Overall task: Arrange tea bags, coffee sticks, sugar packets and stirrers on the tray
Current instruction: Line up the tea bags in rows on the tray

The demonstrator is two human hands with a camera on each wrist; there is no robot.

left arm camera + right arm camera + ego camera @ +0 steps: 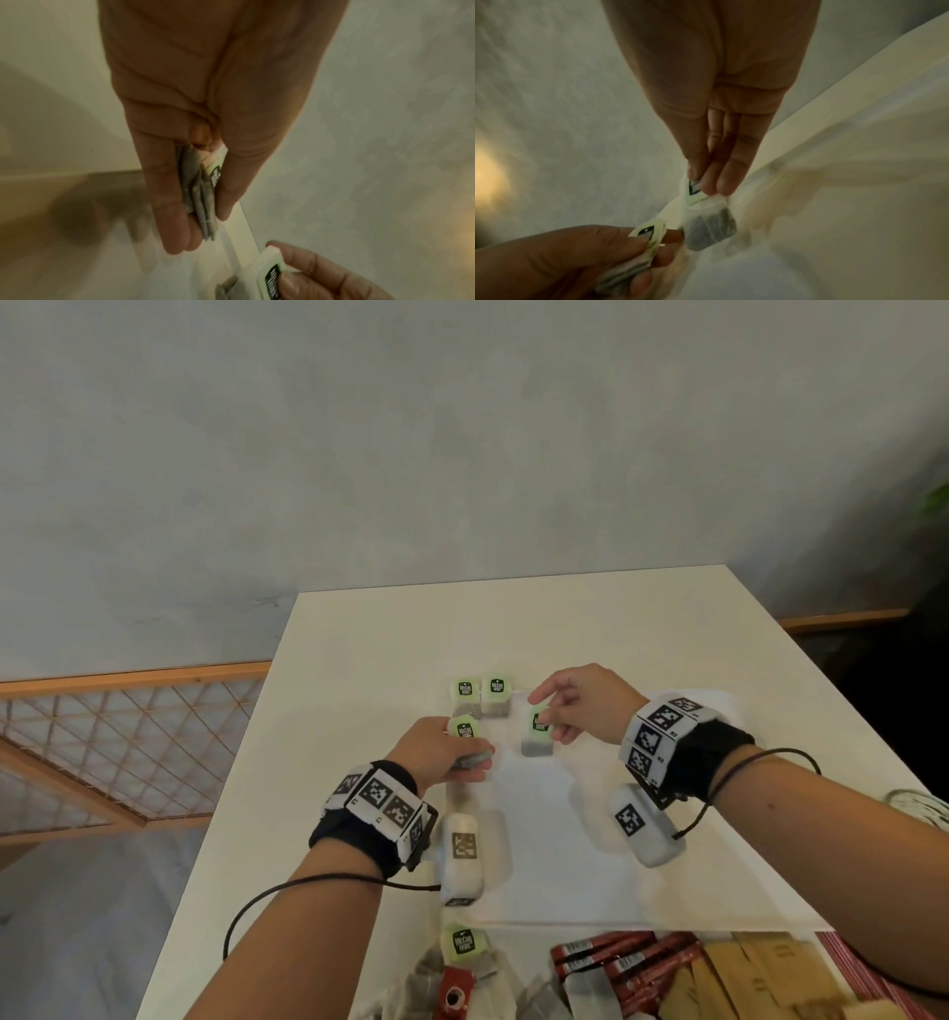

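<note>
My left hand (436, 755) grips a small stack of tea bags (203, 194) with green tags between thumb and fingers, over the white tray's (590, 865) left edge. My right hand (575, 706) pinches the green tag of a single tea bag (536, 737), whose grey pouch (709, 229) hangs down to the tray. Two more green-tagged tea bags (480, 695) lie side by side at the tray's far left corner. The left hand and its stack of tea bags (639, 249) show at the lower left of the right wrist view.
At the near table edge lie loose tea bags (464, 947), red coffee sticks (616, 963), brown sugar packets (744, 978) and red striped stirrers (862, 973). The white table (359, 634) has open room beyond the tray. A wooden lattice rail (118, 737) runs at the left.
</note>
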